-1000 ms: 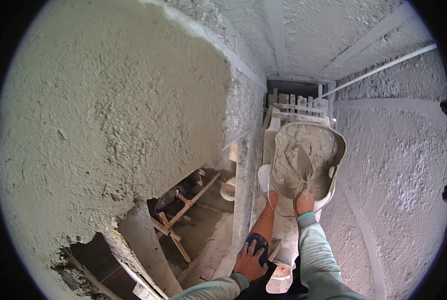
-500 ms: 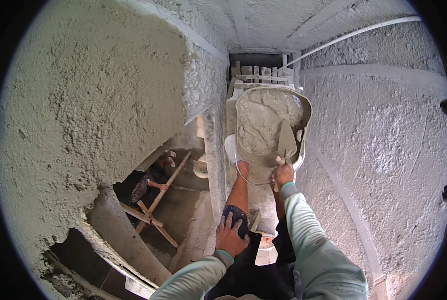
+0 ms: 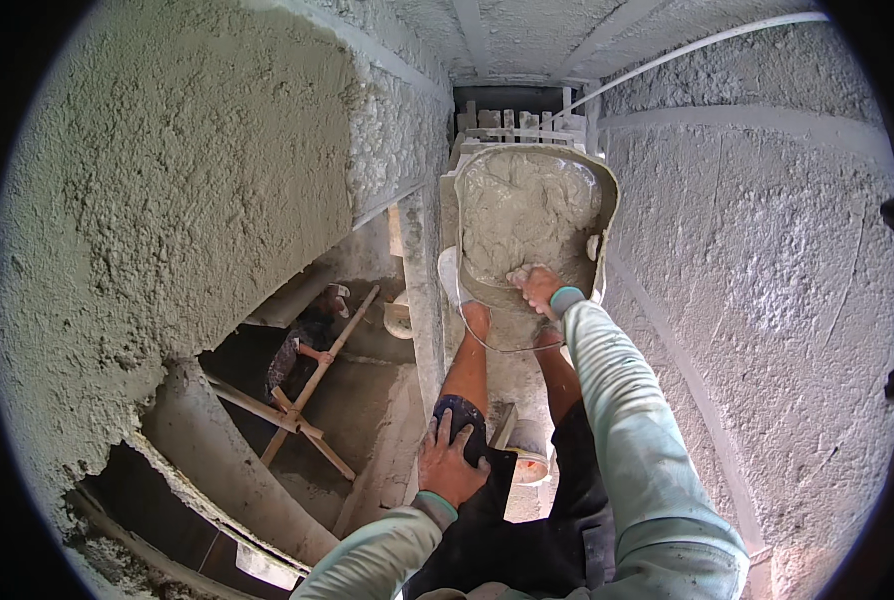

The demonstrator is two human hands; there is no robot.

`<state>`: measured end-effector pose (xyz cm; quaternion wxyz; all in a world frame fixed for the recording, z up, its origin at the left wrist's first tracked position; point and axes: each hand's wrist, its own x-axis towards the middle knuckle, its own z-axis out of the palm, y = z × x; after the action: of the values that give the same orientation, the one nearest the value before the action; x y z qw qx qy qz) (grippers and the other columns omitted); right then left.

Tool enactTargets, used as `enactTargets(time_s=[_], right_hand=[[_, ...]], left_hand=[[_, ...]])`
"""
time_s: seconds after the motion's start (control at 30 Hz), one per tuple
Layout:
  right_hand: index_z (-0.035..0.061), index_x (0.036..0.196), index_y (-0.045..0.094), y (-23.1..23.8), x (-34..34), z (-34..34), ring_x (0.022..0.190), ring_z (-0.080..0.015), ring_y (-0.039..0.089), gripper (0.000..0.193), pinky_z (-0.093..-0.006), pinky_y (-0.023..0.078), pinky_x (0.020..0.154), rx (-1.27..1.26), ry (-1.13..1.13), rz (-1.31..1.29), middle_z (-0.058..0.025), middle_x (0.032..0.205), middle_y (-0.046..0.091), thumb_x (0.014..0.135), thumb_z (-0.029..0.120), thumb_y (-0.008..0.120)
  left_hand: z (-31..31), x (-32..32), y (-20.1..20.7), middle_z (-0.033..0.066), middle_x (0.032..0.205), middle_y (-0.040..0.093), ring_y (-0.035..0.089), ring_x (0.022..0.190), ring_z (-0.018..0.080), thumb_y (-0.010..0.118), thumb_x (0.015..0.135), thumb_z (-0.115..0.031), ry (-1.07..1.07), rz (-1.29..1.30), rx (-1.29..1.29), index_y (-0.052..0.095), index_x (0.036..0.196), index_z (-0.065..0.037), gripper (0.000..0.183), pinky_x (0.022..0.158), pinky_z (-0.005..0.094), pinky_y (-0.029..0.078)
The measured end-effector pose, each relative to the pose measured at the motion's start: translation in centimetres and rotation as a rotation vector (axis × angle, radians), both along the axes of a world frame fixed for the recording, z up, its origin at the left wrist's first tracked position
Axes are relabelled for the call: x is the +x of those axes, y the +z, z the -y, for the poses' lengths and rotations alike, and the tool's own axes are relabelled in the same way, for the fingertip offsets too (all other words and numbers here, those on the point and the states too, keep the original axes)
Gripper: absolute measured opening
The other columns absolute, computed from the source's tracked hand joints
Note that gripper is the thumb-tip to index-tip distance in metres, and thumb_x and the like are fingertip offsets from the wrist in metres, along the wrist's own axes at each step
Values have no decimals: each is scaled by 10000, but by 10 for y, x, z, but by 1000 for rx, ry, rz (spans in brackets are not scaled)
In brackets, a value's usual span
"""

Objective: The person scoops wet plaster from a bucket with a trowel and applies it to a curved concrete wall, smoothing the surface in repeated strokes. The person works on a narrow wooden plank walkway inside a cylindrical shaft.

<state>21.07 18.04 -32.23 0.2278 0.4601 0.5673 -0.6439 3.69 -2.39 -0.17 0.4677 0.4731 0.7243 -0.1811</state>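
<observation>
A pale, battered pan (image 3: 607, 215) full of wet grey mortar (image 3: 522, 205) stands in front of my feet in the narrow gap between two rough plastered walls. My right hand (image 3: 533, 286) is closed at the near edge of the mortar, gripping a trowel handle. The blade is hidden in the mix. My left hand (image 3: 451, 458) rests with fingers spread on my left knee, over the dark shorts, holding nothing. My bare legs and a light sandal (image 3: 529, 464) show below the pan.
The left wall (image 3: 187, 200) and right wall (image 3: 767, 260) close in tightly. Lower left, an opening drops to a level where another person (image 3: 307, 335) stands by crossed wooden poles (image 3: 302, 400). A white pipe (image 3: 707, 42) runs along the upper right.
My right hand has pushed forward into the mortar, and the trowel blade seen earlier is now buried. The left hand stays on the knee. My view has tilted slightly.
</observation>
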Motion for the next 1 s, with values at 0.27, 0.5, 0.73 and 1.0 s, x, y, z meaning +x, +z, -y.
enactTargets(time_s=[0.27,0.5,0.73,1.0], right_hand=[[-15,1319,613,84,52,42,1090,-441,655,633,-503,498,1009,212,-319,8,-312,1170,681,989,524,601],[21,1266,578,188,34,7,614,-224,638,397,-386,540,532,-16,-725,-102,-109,788,643,1037,345,577],[76,1177,566,238,-35,-90,543,-141,547,194,-296,465,431,-269,-1300,-360,-39,762,579,1035,205,537],[77,1130,562,200,-154,-217,565,-120,531,146,-290,461,453,-238,-1427,-624,-27,784,565,1027,181,558]], left_hand=[[-23,15,13,175,1653,329,359,1477,420,755,768,-372,64,-39,-76,623,1411,-145,694,1207,509,333],[-15,6,49,199,1652,313,330,1496,434,795,805,-392,68,37,119,565,1469,-178,735,1215,537,319],[-63,-2,26,166,1706,208,256,1549,400,721,837,-455,-77,-3,-110,480,1539,-178,793,1230,578,282],[-92,-38,21,176,1695,247,272,1538,427,676,844,-455,-62,8,-220,496,1530,-161,767,1225,554,298]])
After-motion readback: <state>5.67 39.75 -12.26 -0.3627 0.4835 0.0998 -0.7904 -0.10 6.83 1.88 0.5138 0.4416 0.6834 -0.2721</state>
